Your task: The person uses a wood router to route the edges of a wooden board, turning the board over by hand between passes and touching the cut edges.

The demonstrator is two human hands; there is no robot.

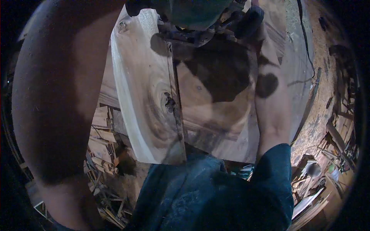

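Observation:
A green-bodied power tool (192, 13) stands at the top middle, cut by the frame edge; I cannot make out its exact kind. Beneath and in front of it lies a pale wooden board (148, 88) with swirling grain, a dark knot and a straight right edge. Beside that edge is a browner wooden board (216, 119), partly in the tool's shadow. My left arm runs up the left side, its hand beyond the top edge. My right forearm reaches up to the tool's right side; darkness and the tool's parts hide the fingers of my right hand (260, 29).
Stacked wood offcuts (102, 142) lie below on the left. On the right, sawdust covers a surface (325, 84), with scattered wood scraps (339, 142) farther out. A black cable (306, 38) hangs down at the upper right.

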